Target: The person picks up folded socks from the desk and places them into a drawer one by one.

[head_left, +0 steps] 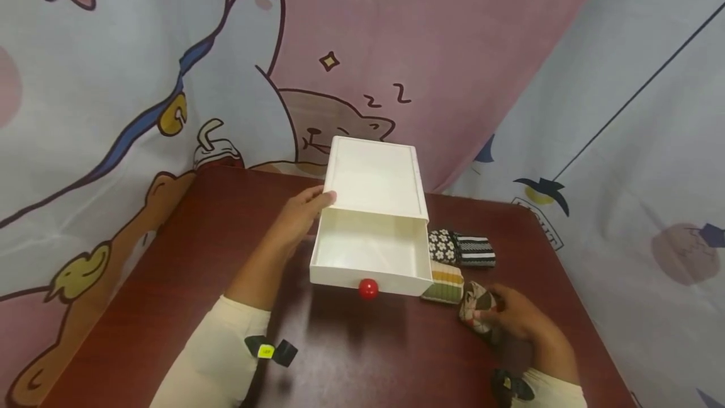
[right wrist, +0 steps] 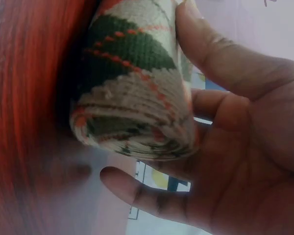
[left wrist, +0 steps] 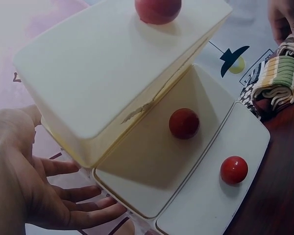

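Observation:
A white drawer cabinet stands on the table with its top drawer pulled out; the drawer's inside looks bare. My left hand rests against the cabinet's left side, thumb on the top edge, and in the left wrist view its fingers extend loosely along that side. To the right, my right hand holds a rolled pair of argyle socks in green, beige and red between thumb and fingers, low over the table. Beside it lie rolled yellow-and-green striped socks.
A flowered black-and-white sock roll and a black-and-white striped one lie right of the cabinet. Two lower drawers with red knobs are closed. Printed curtains hang behind the dark red table.

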Available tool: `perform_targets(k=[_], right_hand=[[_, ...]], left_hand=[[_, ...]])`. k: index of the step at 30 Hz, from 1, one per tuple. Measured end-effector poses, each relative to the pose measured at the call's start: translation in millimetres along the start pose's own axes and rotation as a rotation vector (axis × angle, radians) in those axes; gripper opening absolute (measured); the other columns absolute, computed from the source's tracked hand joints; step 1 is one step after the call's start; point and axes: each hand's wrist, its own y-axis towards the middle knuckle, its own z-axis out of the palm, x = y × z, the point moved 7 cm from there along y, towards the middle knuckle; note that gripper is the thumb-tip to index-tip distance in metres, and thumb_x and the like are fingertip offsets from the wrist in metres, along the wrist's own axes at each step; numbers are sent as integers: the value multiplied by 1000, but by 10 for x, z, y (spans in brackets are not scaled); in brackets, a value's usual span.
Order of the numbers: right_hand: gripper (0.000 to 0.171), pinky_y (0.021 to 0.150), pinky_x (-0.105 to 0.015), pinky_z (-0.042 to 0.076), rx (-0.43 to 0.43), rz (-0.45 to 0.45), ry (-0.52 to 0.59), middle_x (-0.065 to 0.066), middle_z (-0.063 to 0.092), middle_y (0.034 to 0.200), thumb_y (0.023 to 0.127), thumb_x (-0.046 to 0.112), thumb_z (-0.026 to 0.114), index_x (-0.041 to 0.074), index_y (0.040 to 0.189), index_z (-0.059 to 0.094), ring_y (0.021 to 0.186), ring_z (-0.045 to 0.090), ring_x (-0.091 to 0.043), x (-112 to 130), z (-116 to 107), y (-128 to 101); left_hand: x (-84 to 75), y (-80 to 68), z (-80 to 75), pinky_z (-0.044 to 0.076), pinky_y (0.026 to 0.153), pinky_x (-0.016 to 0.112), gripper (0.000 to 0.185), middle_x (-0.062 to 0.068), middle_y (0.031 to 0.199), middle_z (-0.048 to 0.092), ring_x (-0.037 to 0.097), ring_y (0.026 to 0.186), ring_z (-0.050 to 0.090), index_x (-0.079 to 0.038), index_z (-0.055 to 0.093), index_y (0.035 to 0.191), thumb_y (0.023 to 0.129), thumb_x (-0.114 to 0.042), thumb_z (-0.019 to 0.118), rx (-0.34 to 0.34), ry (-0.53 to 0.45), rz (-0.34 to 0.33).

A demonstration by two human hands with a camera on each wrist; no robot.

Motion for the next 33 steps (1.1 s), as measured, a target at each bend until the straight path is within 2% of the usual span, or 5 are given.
perform_targets(k=[5, 12, 17, 23, 33], right_hand=[[65, 87, -53, 58, -9, -42, 41, -18, 70, 108, 91, 27, 90, -9, 132, 54, 101, 67, -33, 32, 26, 1], [64, 82, -39, 56, 39, -27, 201, -15, 67, 104, 87, 14, 92, -5, 127, 46, 90, 68, -26, 57, 117, -13], [66, 74, -41, 61, 102, -33, 331, -16, 69, 98, 87, 7, 90, -6, 127, 40, 75, 71, -28, 80, 192, -52], [61, 85, -37, 55, 80, -40, 252, -11, 68, 102, 87, 10, 92, -4, 122, 44, 91, 66, -22, 92, 178, -69], [59, 84, -38, 53, 62, -56, 244, -12, 63, 101, 89, 7, 89, -5, 122, 42, 93, 63, -23, 149, 136, -103]], left_hand=[[-3, -7, 9, 56, 110, 64, 72, 21, 151, 63, 40, 138, 63, -21, 44, 168, 106, -53, 62, 5, -13, -3], [10, -16, -7, 57, 109, 63, 74, 21, 151, 63, 41, 137, 63, -22, 43, 168, 105, -54, 63, -6, 0, -19], [14, -21, -8, 59, 106, 62, 73, 22, 148, 65, 41, 134, 65, -23, 45, 168, 105, -54, 64, -13, 10, -23], [2, -23, 0, 60, 106, 61, 73, 21, 147, 66, 40, 132, 67, -26, 45, 168, 104, -55, 65, -12, 10, -24], [-11, -22, -11, 58, 108, 63, 75, 19, 152, 64, 39, 136, 66, -26, 44, 169, 104, -55, 65, -12, 10, -20]])
